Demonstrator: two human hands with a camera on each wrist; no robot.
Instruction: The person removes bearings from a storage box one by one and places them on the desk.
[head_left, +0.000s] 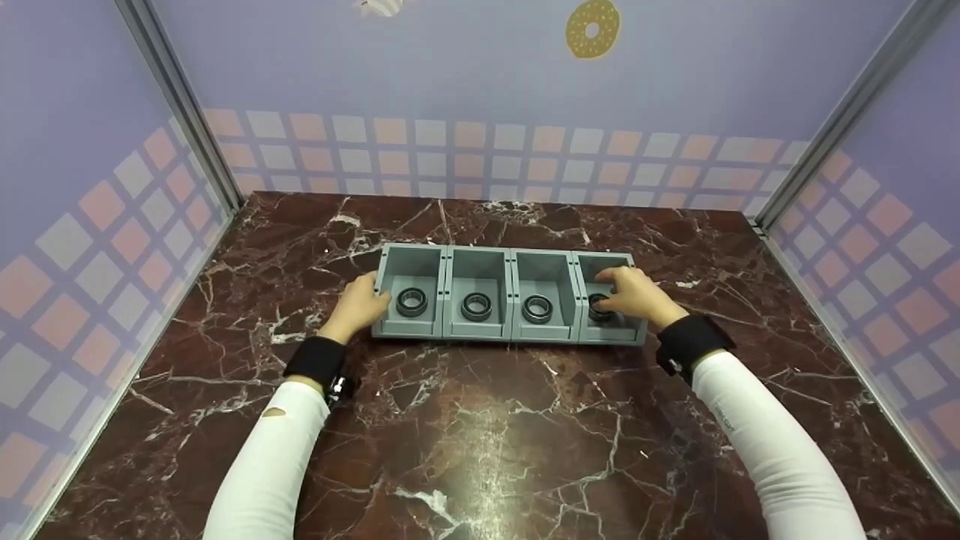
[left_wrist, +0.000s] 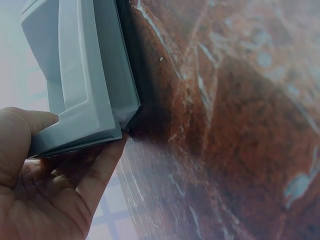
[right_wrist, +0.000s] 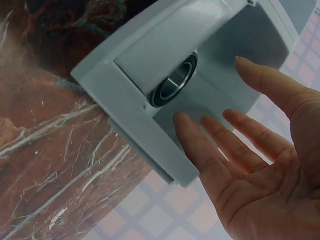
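Note:
A joined row of grey plastic bins [head_left: 480, 331] stands on the marbled table, and a black-rimmed ball bearing lies in each bin. My left hand [head_left: 358, 304] grips the left end wall of the row, its thumb over the rim and its fingers outside and under the edge, as the left wrist view shows. Over the rightmost bin is my right hand [head_left: 637, 294], fingers spread and apart from the bearing [right_wrist: 175, 82] there. In the head view that hand partly covers this bearing. The leftmost bearing [head_left: 411, 313] lies flat, near my left thumb.
Dark red marbled tabletop [head_left: 480, 435] surrounds the bins. A purple back wall [head_left: 480, 82] with checks stands behind, and side walls with metal corner posts [head_left: 180, 105] flank the table.

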